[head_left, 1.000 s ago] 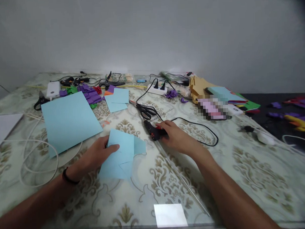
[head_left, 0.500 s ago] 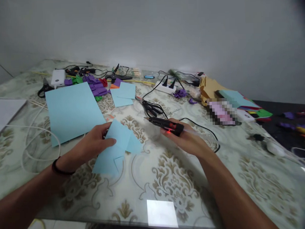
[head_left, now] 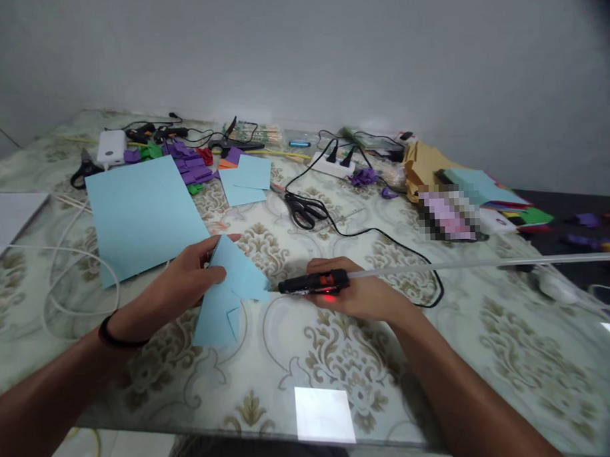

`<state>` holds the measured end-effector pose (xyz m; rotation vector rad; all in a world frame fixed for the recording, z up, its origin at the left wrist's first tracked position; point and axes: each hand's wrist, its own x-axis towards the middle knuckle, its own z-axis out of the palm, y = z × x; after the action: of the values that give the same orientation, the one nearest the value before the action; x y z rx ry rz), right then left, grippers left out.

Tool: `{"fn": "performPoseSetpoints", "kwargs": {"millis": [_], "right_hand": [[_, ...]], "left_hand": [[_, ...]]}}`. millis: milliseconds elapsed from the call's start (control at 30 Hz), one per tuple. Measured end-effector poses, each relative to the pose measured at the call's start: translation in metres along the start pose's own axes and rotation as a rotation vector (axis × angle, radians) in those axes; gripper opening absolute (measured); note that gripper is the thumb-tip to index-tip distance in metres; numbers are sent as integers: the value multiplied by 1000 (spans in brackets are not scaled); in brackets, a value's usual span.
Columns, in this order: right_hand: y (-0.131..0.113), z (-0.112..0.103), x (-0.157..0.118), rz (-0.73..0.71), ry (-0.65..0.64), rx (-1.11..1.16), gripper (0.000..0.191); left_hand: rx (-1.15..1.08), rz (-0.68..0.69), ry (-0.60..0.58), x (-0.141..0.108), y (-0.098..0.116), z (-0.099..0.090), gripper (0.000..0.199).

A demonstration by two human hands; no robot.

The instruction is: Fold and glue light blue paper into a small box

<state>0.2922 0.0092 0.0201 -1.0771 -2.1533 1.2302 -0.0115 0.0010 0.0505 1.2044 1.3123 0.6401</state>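
Note:
Pinched between the thumb and fingers of my left hand (head_left: 196, 272) is a folded light blue paper (head_left: 227, 291), held above the table. My right hand (head_left: 352, 290) is wrapped round a black glue gun (head_left: 314, 283) with a red light. Its nozzle points left, at or very near the right corner of the folded paper. A long clear glue stick (head_left: 466, 264) sticks out of the gun's back toward the right.
A large blue sheet (head_left: 147, 217) lies at left, near a white cable. Smaller blue papers (head_left: 246, 180), black-handled scissors (head_left: 304, 212) and a power strip (head_left: 333, 164) lie farther back. Coloured papers (head_left: 483, 185) are at right. A black cord curves across the right side.
The glue gun in my right hand has moved left and down, its nozzle now at the paper's right corner. The folded paper has turned slightly, and its right flap has swung inward.

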Motion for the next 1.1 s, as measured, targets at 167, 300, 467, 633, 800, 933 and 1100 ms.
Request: {"fn": "performPoseSetpoints", "kwargs": {"millis": [167, 300, 467, 633, 800, 933, 1100], "right_hand": [[2, 4, 1, -1, -29, -2, 22], [2, 5, 1, 52, -36, -26, 23], [2, 4, 0, 105, -63, -10, 21], [3, 3, -1, 113, -46, -8, 22], [0, 2, -2, 122, -38, -15, 24], [-1, 1, -2, 129, -21, -21, 24], [0, 1, -2, 128, 6, -19, 23]], "left_hand": [[15, 36, -8, 1, -1, -1, 84], [49, 32, -5, 2, -2, -1, 84], [71, 53, -6, 4, -5, -3, 82], [119, 69, -3, 5, -6, -4, 73], [138, 71, 1, 3, -1, -2, 75], [126, 72, -1, 1, 4, 0, 79], [154, 61, 2, 1, 5, 1, 79]]}}
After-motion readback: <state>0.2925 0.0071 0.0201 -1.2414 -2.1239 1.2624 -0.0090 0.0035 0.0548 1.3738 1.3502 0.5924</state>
